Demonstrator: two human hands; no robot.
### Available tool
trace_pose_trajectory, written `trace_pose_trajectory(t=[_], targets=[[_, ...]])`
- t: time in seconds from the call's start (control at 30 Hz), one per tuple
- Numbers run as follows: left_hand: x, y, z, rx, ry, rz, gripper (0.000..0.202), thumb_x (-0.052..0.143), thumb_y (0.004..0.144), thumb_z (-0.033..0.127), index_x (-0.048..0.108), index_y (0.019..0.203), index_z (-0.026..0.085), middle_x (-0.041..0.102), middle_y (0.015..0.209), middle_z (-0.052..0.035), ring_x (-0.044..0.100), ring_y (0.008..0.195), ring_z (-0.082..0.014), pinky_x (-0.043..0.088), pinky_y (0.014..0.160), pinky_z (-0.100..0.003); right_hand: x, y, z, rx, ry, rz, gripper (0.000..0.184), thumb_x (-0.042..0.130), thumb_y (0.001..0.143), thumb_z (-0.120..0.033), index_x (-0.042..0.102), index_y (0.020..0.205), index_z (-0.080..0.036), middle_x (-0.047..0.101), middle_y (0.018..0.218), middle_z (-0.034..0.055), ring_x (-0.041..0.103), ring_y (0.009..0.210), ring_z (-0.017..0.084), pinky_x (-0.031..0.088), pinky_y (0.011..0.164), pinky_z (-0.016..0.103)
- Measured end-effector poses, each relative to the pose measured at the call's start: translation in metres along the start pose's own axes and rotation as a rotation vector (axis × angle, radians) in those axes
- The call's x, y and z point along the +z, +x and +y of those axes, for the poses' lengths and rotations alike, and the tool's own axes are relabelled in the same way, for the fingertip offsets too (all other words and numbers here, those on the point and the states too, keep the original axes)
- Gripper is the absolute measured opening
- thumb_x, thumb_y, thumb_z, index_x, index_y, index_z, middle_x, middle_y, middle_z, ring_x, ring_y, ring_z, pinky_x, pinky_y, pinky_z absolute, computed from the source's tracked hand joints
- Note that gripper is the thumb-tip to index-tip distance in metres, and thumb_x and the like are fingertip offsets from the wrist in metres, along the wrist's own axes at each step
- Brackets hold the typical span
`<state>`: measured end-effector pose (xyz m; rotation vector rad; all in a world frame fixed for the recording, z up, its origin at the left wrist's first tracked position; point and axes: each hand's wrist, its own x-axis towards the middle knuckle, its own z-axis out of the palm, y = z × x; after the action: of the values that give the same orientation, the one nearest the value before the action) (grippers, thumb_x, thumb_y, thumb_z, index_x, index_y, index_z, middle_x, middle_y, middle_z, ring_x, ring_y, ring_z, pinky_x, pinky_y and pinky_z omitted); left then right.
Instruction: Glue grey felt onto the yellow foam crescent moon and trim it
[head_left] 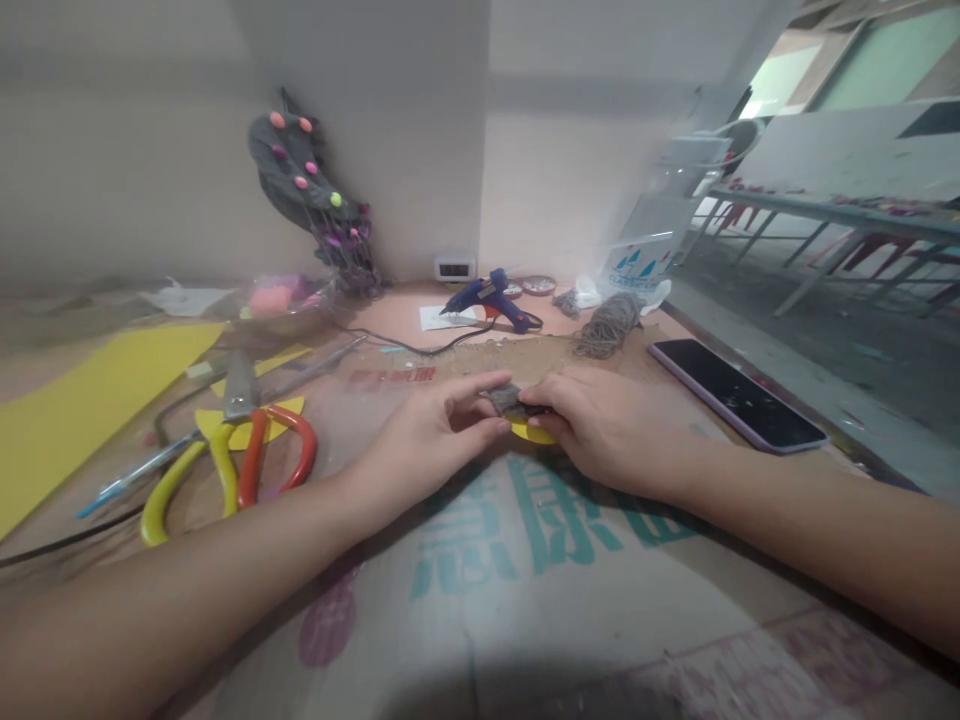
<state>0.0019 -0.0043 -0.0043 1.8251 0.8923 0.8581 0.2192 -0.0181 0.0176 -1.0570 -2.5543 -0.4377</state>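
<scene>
My left hand [431, 435] and my right hand [607, 425] meet over a flattened cardboard sheet [525, 560] with teal print. Both pinch a small yellow foam piece [531, 432] with grey yarn [506, 398] wound on top of it. The left thumb and forefinger press the yarn from the left. My right hand's fingers curl over the piece from the right and hide most of it.
Two pairs of scissors [240, 455], yellow and red handled, lie at the left on yellow foam cutouts, beside a large yellow sheet [82, 400]. A blue glue gun [491, 298], a yarn bundle [607, 325] and a phone [739, 395] lie behind. A grey beaded craft [311, 195] leans on the wall.
</scene>
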Motion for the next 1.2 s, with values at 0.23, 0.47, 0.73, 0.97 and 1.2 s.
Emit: trace_pose_trajectory(t=[0.23,0.47,0.73,0.97,1.2], targets=[[-0.0012,-0.0003,0.0024,-0.018,0.004,-0.002,0.048,0.061,0.086,0.032,0.055,0.132,0.023,0.069,0.083,0.0011,0.06,0.072,-0.0128,0.047,0.068,-0.026,0.0032,-0.0017,0.0022,-0.016,-0.007,0.004,0.026,0.041,0.098,-0.028,0.063,0.102,-0.015,0.068,0.083,0.0068,0.061,0.077,0.02,0.039,0.068,0.029],[-0.0007,-0.0009,0.0045,-0.022,0.006,0.0,0.048,0.061,0.085,0.032,0.055,0.132,0.022,0.068,0.081,0.001,0.059,0.071,-0.0127,0.047,0.067,-0.027,0.0033,-0.0009,0.0014,-0.016,-0.003,-0.002,0.025,0.042,0.097,-0.027,0.063,0.103,-0.016,0.069,0.084,0.0069,0.061,0.078,0.02,0.039,0.068,0.03],[-0.0011,-0.0007,0.0051,-0.013,0.026,-0.012,0.046,0.06,0.087,0.031,0.056,0.131,0.022,0.068,0.082,0.0007,0.058,0.071,-0.0125,0.047,0.067,-0.026,0.0004,0.0006,-0.0013,-0.001,0.012,-0.022,0.026,0.041,0.097,-0.027,0.064,0.1,-0.015,0.068,0.083,0.0075,0.06,0.078,0.02,0.038,0.067,0.03],[-0.0003,-0.0018,0.0068,-0.013,0.037,-0.012,0.045,0.06,0.087,0.03,0.056,0.131,0.021,0.068,0.08,0.0011,0.058,0.07,-0.0121,0.047,0.067,-0.026,0.0031,-0.0009,0.0009,-0.034,-0.021,-0.032,0.024,0.042,0.097,-0.026,0.063,0.101,-0.016,0.067,0.083,0.0061,0.058,0.078,0.02,0.036,0.067,0.03],[-0.0008,-0.002,0.0061,0.0,0.05,-0.017,0.045,0.06,0.087,0.03,0.056,0.131,0.022,0.068,0.08,0.0011,0.059,0.071,-0.0126,0.048,0.068,-0.026,0.0029,-0.0015,0.0029,-0.051,-0.017,-0.034,0.022,0.043,0.096,-0.025,0.062,0.099,-0.016,0.066,0.082,0.0056,0.058,0.076,0.019,0.036,0.067,0.029]])
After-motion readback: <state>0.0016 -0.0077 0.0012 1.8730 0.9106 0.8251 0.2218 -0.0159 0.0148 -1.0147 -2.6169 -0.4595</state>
